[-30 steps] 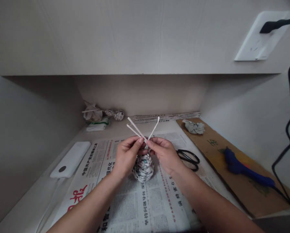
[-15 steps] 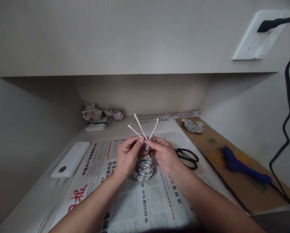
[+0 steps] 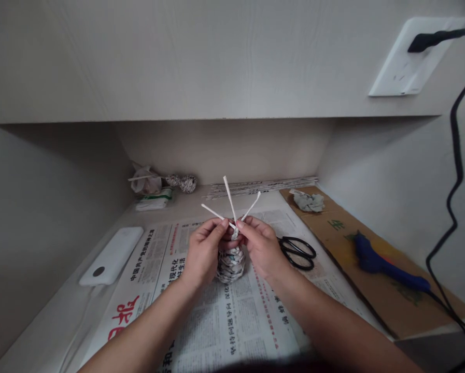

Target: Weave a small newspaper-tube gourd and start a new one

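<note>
A small rounded piece woven from rolled newspaper hangs below my fingers, over the spread newspaper. Three white paper strands fan out from its narrow neck, one nearly upright and the others leaning left and right. My left hand pinches the left strand at its base between thumb and forefinger. On the other side my right hand pinches the base of the right strand, its thumb close to the upright one. Both hands nearly meet at the neck, and the fingers partly hide it.
Black-handled scissors lie right of my right hand. A blue glue gun and crumpled paper rest on cardboard. Paper rolls, a woven piece and a plastic bag are behind. A white power bank lies left.
The strands have spread wider: the upright one stands straighter and the right one leans further right. The left one has tipped lower. Both hands keep their pinch at the neck.
</note>
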A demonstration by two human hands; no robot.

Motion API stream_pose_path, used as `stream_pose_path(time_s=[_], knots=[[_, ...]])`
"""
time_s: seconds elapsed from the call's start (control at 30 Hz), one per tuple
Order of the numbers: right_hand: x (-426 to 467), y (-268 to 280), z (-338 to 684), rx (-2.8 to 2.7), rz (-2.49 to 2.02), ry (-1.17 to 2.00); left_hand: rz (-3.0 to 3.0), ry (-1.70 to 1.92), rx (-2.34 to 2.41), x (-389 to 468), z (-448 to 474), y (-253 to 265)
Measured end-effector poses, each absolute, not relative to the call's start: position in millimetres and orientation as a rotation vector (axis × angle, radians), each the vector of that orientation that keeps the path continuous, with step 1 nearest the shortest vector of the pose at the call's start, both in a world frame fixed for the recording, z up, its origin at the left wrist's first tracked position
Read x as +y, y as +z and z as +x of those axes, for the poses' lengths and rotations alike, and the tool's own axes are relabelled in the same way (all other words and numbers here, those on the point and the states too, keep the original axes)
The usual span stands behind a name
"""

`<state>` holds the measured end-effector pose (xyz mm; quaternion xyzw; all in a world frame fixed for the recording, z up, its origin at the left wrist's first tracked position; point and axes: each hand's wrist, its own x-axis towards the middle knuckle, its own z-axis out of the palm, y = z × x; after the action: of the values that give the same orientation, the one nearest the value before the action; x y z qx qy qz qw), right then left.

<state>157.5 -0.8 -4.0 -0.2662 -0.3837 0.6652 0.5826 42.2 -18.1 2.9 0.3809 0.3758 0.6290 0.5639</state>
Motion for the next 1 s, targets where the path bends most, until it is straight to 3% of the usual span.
stream_pose_path(time_s=[0.67,1.0], knots=[[2.3,-5.6,162.5,-1.156,-0.733,1.241,1.185,1.427,1.048,-16.5,40.0,4.1],[5.4,-3.1,163.6,-1.117,-0.709,1.287,1.072,1.411,0.919,-12.9,36.2,-1.0]])
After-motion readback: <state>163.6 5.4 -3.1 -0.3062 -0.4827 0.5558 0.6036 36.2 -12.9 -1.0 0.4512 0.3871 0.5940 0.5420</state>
